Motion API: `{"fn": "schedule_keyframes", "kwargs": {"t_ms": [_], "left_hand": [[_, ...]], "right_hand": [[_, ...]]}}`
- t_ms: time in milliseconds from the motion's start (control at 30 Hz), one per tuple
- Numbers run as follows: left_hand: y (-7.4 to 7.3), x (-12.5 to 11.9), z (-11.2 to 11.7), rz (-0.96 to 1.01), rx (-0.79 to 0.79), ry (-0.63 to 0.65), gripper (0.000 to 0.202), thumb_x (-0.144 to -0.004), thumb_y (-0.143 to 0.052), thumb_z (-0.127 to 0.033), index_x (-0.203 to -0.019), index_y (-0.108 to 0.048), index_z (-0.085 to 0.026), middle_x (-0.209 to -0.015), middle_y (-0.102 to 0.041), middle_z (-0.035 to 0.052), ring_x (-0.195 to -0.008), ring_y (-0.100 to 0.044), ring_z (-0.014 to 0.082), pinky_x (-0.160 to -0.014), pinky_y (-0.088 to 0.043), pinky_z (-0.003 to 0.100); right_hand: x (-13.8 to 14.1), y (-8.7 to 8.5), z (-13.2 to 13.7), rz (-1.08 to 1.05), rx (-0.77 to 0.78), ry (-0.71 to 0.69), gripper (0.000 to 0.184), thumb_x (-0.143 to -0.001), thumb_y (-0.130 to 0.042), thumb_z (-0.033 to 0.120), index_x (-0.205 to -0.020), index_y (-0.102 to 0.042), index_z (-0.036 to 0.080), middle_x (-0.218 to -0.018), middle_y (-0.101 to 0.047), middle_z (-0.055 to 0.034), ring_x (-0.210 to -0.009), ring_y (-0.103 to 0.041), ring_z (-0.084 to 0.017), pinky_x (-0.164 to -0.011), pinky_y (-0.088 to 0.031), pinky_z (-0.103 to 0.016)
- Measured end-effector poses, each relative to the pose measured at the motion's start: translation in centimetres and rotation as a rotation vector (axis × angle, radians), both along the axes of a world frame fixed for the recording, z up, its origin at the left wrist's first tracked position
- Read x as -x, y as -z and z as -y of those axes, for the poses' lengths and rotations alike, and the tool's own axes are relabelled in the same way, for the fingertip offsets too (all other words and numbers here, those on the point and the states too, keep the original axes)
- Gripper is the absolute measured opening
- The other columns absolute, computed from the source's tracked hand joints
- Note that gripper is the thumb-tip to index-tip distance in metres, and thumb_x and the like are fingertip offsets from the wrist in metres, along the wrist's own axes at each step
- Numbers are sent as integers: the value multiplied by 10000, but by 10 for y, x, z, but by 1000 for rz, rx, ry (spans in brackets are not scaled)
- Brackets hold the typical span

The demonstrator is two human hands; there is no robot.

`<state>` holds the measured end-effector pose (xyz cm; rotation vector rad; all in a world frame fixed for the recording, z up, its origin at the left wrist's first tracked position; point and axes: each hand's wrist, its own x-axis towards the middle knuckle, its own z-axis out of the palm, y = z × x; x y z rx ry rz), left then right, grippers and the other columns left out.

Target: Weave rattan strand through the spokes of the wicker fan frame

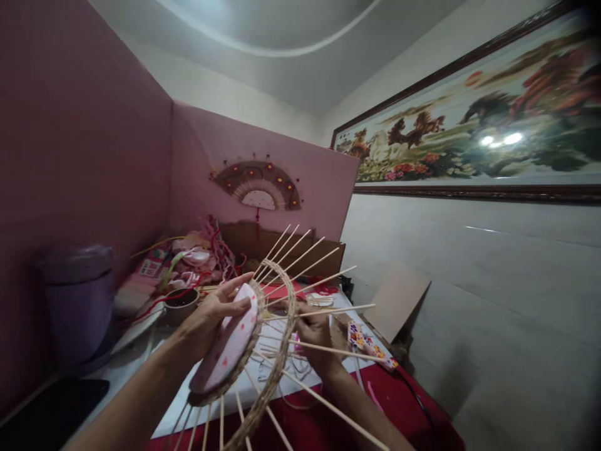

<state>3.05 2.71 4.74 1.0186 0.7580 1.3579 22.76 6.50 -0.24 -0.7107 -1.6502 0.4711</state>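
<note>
A half-made fan [282, 351] stands tilted in front of me. Its base is a half-round padded piece [239, 332], white-pink with red spots and edged in braided twine. Thin wooden sticks [323, 291] spread out from it, crossed by an arc of twine braid [292, 313]. My left hand [218, 313] grips the padded base, thumb on its front face. Behind the sticks, my right hand [312, 332] is closed with its fingers curled near the braid. A bit of pink shows beside those fingers; what they hold is partly hidden.
A finished fan [258, 185] hangs on the pink board behind. Fabric scraps and cords [201, 254] are heaped at back left, near a dark-filled cup [181, 299] and a lidded bin [77, 307]. A flower-patterned strip [369, 341] lies on the right of the red-covered table [408, 407].
</note>
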Motion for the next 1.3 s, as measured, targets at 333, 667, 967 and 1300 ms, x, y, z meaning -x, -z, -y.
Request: {"fn": "schedule_keyframes", "kwargs": {"t_ms": [333, 667, 967, 1300], "left_hand": [[-12, -11, 6, -303, 78, -7, 781, -478, -813, -239, -1214, -553, -262, -727, -682, 43, -565, -647, 207, -443, -470, 250], [-11, 0, 12, -544, 81, -123, 785, -500, -785, -284, -1243, -534, -242, -682, -694, 40, -440, -586, 152, -393, -408, 213], [13, 14, -3, -606, 57, -83, 666, -436, -797, -203, -1086, -655, -235, -632, -689, 26, -463, -596, 168, -424, -441, 229], [17, 12, 16, -547, 125, -92, 720, -469, -792, -282, -1160, -593, -243, -603, -672, 5, -425, -580, 150, -379, -394, 196]], "right_hand": [[-47, -29, -24, -133, 103, 73, 250, -760, -603, 386, -733, -673, 148, -580, -580, 3, -514, -466, -100, -492, -376, -219], [-79, -36, -20, 176, -161, 359, 174, -799, -574, 329, -730, -645, 185, -669, -648, -14, -622, -572, -146, -601, -421, -245], [-83, -46, -23, 477, -370, 304, 163, -856, -520, 289, -785, -630, 192, -747, -634, -41, -709, -579, -151, -670, -412, -247], [-65, -46, -24, 363, -232, 378, 157, -800, -582, 320, -717, -631, 196, -710, -641, -21, -657, -563, -138, -631, -393, -239]]}}
